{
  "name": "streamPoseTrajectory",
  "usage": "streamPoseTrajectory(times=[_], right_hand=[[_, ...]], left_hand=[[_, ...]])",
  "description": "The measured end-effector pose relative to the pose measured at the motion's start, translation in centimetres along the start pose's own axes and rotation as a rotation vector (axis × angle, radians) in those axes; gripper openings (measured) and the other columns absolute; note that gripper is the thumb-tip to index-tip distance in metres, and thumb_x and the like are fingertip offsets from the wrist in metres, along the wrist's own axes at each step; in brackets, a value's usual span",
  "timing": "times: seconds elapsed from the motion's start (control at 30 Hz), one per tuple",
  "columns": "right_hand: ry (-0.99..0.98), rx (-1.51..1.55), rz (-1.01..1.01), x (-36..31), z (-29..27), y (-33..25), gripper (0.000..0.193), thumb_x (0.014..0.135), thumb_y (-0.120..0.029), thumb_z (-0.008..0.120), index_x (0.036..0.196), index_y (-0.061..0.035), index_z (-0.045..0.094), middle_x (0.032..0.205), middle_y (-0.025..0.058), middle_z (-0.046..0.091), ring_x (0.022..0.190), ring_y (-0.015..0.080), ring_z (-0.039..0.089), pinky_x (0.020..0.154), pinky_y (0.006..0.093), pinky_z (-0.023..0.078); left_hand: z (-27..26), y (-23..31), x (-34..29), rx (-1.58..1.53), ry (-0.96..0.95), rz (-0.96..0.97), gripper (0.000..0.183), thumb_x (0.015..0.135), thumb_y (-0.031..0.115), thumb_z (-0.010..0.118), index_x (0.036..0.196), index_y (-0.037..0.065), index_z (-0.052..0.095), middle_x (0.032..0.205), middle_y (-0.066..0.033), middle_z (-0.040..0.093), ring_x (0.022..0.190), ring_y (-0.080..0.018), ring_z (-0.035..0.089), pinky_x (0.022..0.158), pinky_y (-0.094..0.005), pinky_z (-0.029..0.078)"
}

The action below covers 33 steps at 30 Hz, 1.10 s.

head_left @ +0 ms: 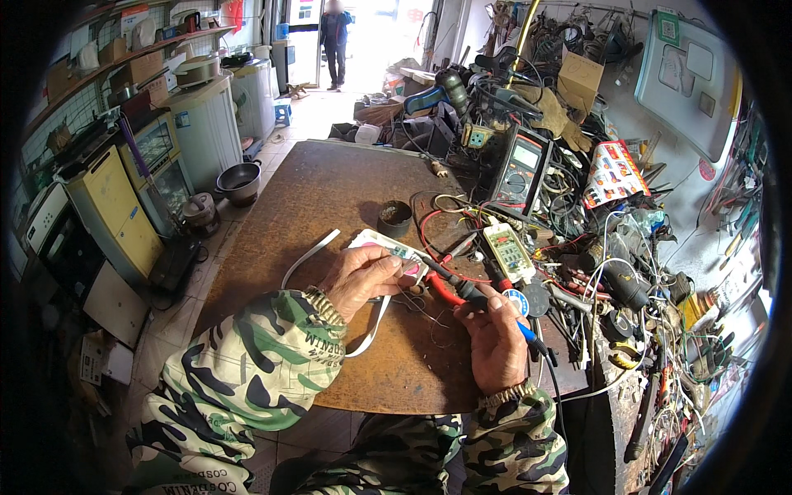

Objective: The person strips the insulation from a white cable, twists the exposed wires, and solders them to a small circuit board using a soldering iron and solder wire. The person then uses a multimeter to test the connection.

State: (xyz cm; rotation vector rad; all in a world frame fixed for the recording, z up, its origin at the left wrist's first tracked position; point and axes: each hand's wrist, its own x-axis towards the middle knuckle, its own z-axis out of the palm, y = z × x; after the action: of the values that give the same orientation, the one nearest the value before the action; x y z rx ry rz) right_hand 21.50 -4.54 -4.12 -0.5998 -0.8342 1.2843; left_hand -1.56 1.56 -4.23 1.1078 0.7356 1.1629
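The right grip [497, 338] is closed round the iron [470, 292], apparently a soldering iron, thumb and fingers wrapped about its shaft as if holding a thick pen! The left grip [363, 276] is pinched shut at the case [375, 238], thumb against fingertip, though whether a wire is in that pinch cannot be made out. And here's the case itself, white and open, lying on the table [289, 194] beneath the left grip, a small board [399, 251] showing within, the iron's front end right over by it!

This looks like close work at a joint, and steadiness is everything: rest the right wrist on the table, brace the case with the left, bring the tip in at a slant and touch briefly. Those left fingertips sit very near the iron, so back from the metal is wise!

Further out, the white cord [381, 326] trails towards the person; best clear of the heat. The black cup [394, 219] stands just beyond, the small meter [509, 252] lies off to the right, and the red lead [426, 233] loops between, well worth steering the iron around
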Motion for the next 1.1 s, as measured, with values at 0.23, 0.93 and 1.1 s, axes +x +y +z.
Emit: streamPoseTrajectory(times=[0.23,0.93,1.1], right_hand=[[0.017,-0.001,0.013,0.1,0.1,0.0,0.033,0.094,-0.016,0.059,0.118,0.0071,0.063,0.103,0.0132,0.068,0.088,0.0233,0.065,0.086,0.0355,0.052],[0.046,-0.043,-0.025,-0.1,0.5,-0.3,0.034,0.094,-0.018,0.059,0.116,0.0081,0.063,0.104,0.015,0.068,0.09,0.0247,0.065,0.085,0.0352,0.052],[0.047,-0.236,-0.234,-0.4,0.6,-0.2,0.033,0.093,-0.017,0.06,0.114,0.0076,0.066,0.099,0.0142,0.069,0.086,0.0196,0.065,0.081,0.0302,0.051]], left_hand=[[0.0,0.0,-0.1,0.007,0.011,-0.007,0.031,0.099,0.021,0.058,0.114,-0.005,0.06,0.108,-0.0136,0.066,0.099,-0.0228,0.069,0.09,-0.0368,0.057],[-0.1,0.0,-0.1,-0.003,0.004,0.0,0.032,0.098,0.021,0.06,0.114,-0.006,0.059,0.106,-0.0136,0.065,0.099,-0.0242,0.069,0.09,-0.0373,0.057],[0.0,-0.1,0.0,-0.038,0.01,-0.006,0.031,0.099,0.02,0.059,0.114,-0.006,0.058,0.107,-0.0149,0.066,0.1,-0.0244,0.069,0.089,-0.0363,0.057]])
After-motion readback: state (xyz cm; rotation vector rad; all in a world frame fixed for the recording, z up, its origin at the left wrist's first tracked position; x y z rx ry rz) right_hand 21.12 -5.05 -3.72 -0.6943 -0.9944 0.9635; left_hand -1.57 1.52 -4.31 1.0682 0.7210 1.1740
